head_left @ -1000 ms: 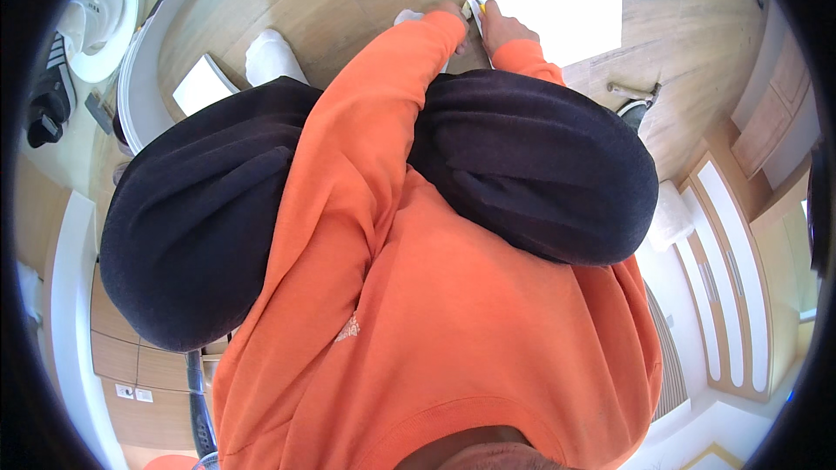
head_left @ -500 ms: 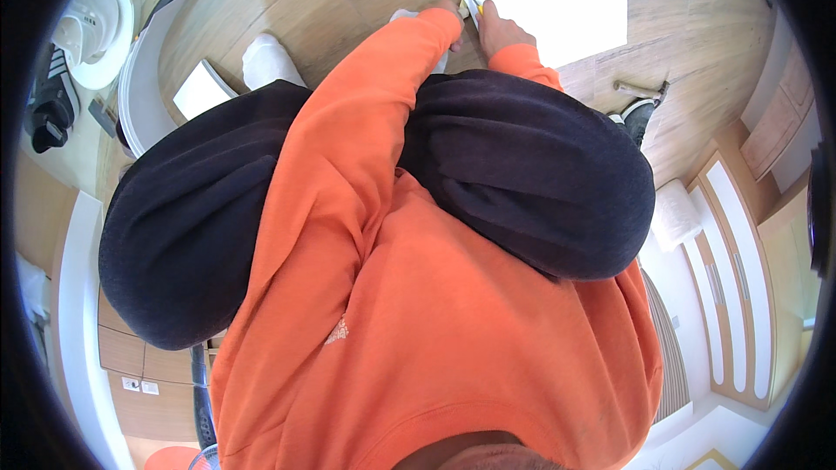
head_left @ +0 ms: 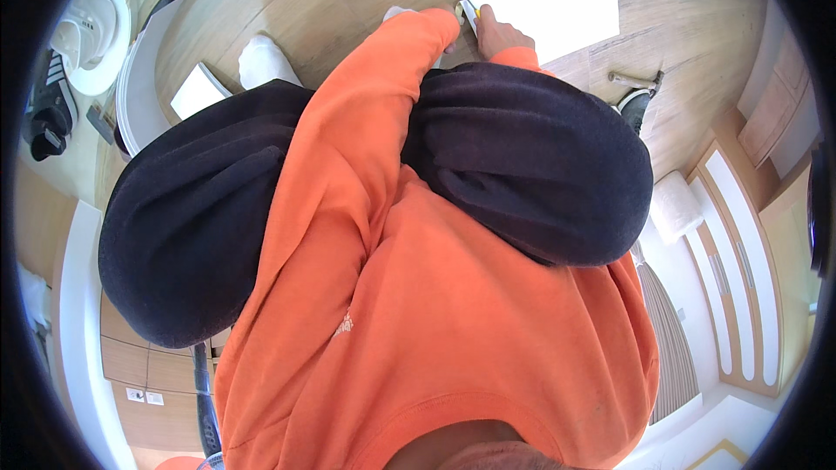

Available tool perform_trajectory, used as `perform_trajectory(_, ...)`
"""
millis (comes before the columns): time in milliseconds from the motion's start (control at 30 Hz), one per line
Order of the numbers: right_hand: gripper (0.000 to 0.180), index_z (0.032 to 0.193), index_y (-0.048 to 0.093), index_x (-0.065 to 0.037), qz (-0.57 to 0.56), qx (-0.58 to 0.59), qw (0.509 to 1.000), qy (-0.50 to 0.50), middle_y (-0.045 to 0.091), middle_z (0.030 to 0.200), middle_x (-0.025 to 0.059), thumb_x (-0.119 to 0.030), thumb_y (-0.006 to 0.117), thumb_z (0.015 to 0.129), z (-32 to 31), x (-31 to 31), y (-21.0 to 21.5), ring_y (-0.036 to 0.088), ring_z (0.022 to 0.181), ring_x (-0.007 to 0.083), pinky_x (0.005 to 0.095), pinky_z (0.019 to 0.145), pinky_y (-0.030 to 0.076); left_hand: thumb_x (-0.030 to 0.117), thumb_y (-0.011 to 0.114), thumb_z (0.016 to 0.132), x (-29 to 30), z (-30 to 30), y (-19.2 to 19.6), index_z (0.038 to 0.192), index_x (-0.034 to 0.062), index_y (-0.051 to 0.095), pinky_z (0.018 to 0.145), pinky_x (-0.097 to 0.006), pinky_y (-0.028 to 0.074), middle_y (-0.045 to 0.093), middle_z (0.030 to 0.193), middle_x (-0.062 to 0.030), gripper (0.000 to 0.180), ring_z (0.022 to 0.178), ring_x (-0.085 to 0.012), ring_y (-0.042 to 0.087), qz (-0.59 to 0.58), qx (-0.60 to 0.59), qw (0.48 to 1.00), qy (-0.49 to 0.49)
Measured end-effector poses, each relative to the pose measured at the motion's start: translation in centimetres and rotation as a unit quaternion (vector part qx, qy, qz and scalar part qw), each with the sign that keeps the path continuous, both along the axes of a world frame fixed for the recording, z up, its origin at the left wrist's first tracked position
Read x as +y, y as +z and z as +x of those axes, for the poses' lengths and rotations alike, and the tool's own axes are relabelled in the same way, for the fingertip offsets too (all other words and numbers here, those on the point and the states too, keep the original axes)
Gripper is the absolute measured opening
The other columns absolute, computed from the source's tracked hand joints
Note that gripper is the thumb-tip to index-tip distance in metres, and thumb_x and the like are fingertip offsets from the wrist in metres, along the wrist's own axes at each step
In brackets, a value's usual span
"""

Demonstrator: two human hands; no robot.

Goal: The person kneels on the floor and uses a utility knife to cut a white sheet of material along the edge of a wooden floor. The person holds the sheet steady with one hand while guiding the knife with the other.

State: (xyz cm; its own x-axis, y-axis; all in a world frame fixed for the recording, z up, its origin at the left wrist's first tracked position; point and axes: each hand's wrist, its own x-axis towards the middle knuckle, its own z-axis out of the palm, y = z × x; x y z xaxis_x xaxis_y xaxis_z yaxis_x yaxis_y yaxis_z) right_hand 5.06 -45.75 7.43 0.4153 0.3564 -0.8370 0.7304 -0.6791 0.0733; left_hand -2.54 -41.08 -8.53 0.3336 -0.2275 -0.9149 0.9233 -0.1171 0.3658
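Observation:
A white flat board [head_left: 544, 0] lies on the wood-patterned floor beyond my knees. At its near left corner, my right hand [head_left: 502, 33] is closed, fingers curled, around a narrow white-and-yellow tool [head_left: 471, 14] whose exact kind is too small to make out. My left arm crosses in front of me in an orange sleeve. Only a sliver of my left hand [head_left: 450, 48] shows past the cuff, close beside that tool. The left fingers are mostly hidden, so their grip does not show.
A hammer [head_left: 637, 81] lies by my right shoe [head_left: 634, 110]. At left are a smaller white panel [head_left: 198, 91], a curved white sheet [head_left: 144, 78], a white helmet-like object [head_left: 89, 30] and a black striped shoe [head_left: 52, 113]. My white-socked foot [head_left: 264, 61] stands near the panel.
The whole view has shifted slightly, with the board now a little farther left. My left cuff now covers more of the left hand. The right hand stays at the board's corner.

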Motion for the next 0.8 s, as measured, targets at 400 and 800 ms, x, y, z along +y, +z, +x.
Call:
perform_trajectory(400,0.016,0.102,0.038,-0.011,0.028,-0.003,0.999,0.016,0.065,0.087,0.0193,-0.02,0.038,0.089,-0.3,-0.1,-1.4,0.064,0.083,0.0372,0.0477,0.069,0.048,0.025,0.043,0.087,0.6,-0.8,-1.1,0.085,0.0039,0.058,0.062,-0.035,0.041,0.06,0.08,-0.0114,0.025,0.068,-0.0213,0.056,0.047,-0.04,0.995,-0.08)
perform_trajectory(800,0.016,0.103,0.038,-0.011,-0.005,-0.001,1.0,0.011,0.065,0.09,0.0192,-0.018,0.036,0.089,0.4,-0.4,0.0,0.063,0.086,0.0371,0.047,0.07,0.048,0.033,0.043,0.087,-0.7,0.2,2.7,0.1,0.0052,0.056,0.08,-0.032,0.035,0.056,0.098,-0.0142,0.034,0.09,-0.0211,0.051,0.084,-0.079,0.989,-0.095)
